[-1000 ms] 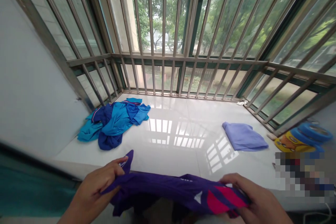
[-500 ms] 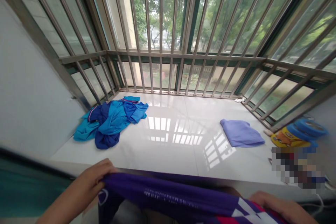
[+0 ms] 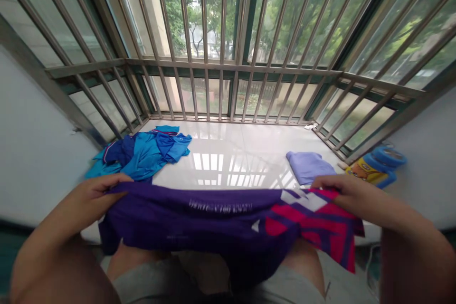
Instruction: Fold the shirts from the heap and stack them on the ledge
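Note:
A dark purple shirt point(image 3: 199, 218) with white lettering and a pink, red and white patterned part hangs stretched between my two hands, above my lap and along the front of the sill. My left hand point(image 3: 103, 194) pinches its upper left corner. At the patterned end on the right, my right hand point(image 3: 333, 192) is closed on the upper edge. Beyond the left hand lies a crumpled pile of blue clothes point(image 3: 146, 149). A folded lavender cloth point(image 3: 308, 166) lies just beyond the right hand, its near edge close to the fingers.
The glossy white sill point(image 3: 221, 142) runs back to a barred window point(image 3: 228, 66). At the right stands a blue and yellow container point(image 3: 374, 168) beside the wall. White walls close in both sides.
Both hands have lifted the purple shirt higher and spread it wider, so more of its front and patterned end shows. The view has tipped downward and shifted a little.

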`<state>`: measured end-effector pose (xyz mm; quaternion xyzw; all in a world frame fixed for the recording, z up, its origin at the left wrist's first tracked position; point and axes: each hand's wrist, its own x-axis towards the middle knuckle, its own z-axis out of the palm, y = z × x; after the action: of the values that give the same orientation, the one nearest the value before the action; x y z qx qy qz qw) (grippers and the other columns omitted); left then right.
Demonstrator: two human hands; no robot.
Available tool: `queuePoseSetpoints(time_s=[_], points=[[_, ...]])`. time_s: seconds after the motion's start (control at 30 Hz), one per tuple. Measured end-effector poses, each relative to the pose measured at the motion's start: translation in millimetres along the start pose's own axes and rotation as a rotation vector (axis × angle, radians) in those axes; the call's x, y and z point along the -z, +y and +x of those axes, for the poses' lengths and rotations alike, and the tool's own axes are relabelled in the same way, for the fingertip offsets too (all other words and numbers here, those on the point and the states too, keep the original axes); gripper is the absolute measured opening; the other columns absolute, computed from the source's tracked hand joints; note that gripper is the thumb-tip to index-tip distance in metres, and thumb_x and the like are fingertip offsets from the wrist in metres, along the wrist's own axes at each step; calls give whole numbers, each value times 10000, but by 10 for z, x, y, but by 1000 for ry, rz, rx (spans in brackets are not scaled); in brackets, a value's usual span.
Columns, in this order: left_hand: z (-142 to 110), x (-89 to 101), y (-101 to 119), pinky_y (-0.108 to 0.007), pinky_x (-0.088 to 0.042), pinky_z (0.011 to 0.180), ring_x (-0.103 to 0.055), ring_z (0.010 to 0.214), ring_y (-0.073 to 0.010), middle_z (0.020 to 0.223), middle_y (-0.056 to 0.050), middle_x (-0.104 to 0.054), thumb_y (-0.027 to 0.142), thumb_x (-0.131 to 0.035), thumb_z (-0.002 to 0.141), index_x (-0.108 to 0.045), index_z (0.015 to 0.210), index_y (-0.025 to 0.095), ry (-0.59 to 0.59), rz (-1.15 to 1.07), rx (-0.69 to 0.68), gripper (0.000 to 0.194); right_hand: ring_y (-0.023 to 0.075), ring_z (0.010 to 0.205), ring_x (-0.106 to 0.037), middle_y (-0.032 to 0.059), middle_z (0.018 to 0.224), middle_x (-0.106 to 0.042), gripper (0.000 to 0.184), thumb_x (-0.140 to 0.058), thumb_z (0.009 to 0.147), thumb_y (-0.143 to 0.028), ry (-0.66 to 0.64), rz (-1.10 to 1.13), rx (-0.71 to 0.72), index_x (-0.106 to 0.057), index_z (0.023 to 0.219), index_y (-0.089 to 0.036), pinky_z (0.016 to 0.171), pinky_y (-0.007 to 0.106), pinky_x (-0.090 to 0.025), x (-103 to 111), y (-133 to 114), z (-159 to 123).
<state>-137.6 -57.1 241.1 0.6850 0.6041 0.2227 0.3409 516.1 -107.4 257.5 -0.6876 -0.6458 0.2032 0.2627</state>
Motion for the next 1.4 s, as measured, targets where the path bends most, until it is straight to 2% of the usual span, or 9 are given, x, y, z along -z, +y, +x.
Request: queuePoseSetpoints(time_s=[0.07, 0.17, 0.27, 0.4, 0.5, 0.63, 0.97, 1.2, 1.4], points=[[382, 69, 257, -203, -540, 790, -706, 858, -161, 866, 76, -778, 540, -650, 882, -757, 1043, 132, 56, 154, -18, 452, 188, 829, -698, 91, 917, -804, 226, -646, 900, -218, -135, -201, 99, -845, 953, -125, 825, 321, -481, -99, -257, 540], [1074, -40, 654, -275, -530, 929, -711, 973, -200, 1010, 3, -770, 391, -514, 1018, -740, 1141, 76, 315, 412, -55, 407, 267, 1130, -680, 255, 1197, -755, 413, -465, 1039, -186, 204, -384, 32, -772, 1219, 23, 1016, 434, -424, -359, -557, 1223], [1647, -464, 845, -410, -482, 1099, -672, 1184, -282, 1281, -170, -749, 171, -502, 997, -693, 1300, 77, 668, 560, -107, 370, 392, 1449, -480, 390, 1546, -505, 527, -469, 1070, -191, 379, -451, -2, -546, 1507, 93, 1184, 540, -291, -810, -686, 1573], [1809, -1466, 584, -435, -442, 1192, -618, 1343, -306, 1433, -183, -692, 230, -475, 1047, -662, 1407, 109, 417, 574, -323, 424, 347, 1453, -505, 285, 1592, -529, 609, -609, 1053, -367, 158, -498, 88, -546, 1563, -39, 1227, 424, -344, -1726, -574, 1438], [1561, -2241, 118, -542, -397, 1248, -512, 1510, -366, 1639, -211, -544, 446, -493, 1089, -598, 1537, 151, 121, 603, -246, 546, 388, 1589, -360, 235, 1717, -412, 705, -516, 1082, -504, -126, -524, 1, -459, 1652, -94, 1278, 533, -299, -2455, -298, 1040], [1246, -2755, -438, -655, -259, 1310, -300, 1654, -389, 1784, -156, -343, 524, -424, 1111, -460, 1673, 251, 40, 665, -175, 626, 361, 1676, -193, 153, 1818, -212, 767, -362, 1113, -558, -161, -551, -55, -295, 1742, -124, 1335, 583, -137, -2989, 125, 560], [921, -2814, -608, -623, -221, 1340, -277, 1669, -346, 1808, -106, -292, 507, -459, 1100, -403, 1708, 302, 73, 672, -210, 644, 351, 1688, -174, 125, 1815, -212, 793, -381, 1080, -559, -106, -532, -78, -322, 1737, -120, 1348, 573, -111, -3011, 336, 136], [310, -3004, -836, -656, -302, 1308, -302, 1658, -374, 1805, -69, -286, 442, -516, 1081, -404, 1703, 345, 122, 687, -243, 640, 416, 1639, -303, 169, 1779, -300, 773, -445, 1047, -551, 36, -547, -25, -443, 1684, -113, 1277, 624, -302, -3260, 545, -558], [-47, -2959, -913, -594, -454, 1246, -493, 1557, -370, 1707, -84, -495, 482, -545, 1075, -578, 1596, 332, 102, 596, -254, 543, 359, 1216, -712, 188, 1332, -759, 559, -439, 1082, -553, 63, -421, 81, -785, 1300, -172, 1077, 507, -542, -2810, 695, -558]])
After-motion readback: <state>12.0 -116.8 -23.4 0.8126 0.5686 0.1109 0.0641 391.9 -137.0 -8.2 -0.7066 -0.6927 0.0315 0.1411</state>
